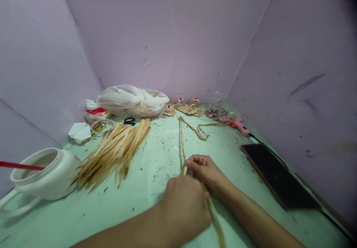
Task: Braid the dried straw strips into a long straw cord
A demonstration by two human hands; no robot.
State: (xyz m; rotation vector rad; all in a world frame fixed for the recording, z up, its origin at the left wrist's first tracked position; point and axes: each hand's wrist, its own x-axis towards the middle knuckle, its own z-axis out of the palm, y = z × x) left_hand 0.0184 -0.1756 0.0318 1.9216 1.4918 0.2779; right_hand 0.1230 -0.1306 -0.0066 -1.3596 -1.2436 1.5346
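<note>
The braided cord lies on the counter, its long axis running from the right hand toward the back wall, then doubling back rightward. The right grip pinches it; the left hand is curled, its grip hidden. The packet's print is unreadable.

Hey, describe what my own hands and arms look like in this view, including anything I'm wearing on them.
Your left hand and right hand are ungloved. No sleeve shows on the left forearm or right forearm, and I see no watch or bracelet. The left hand is blurred, so I can't rule out a ring.
</note>
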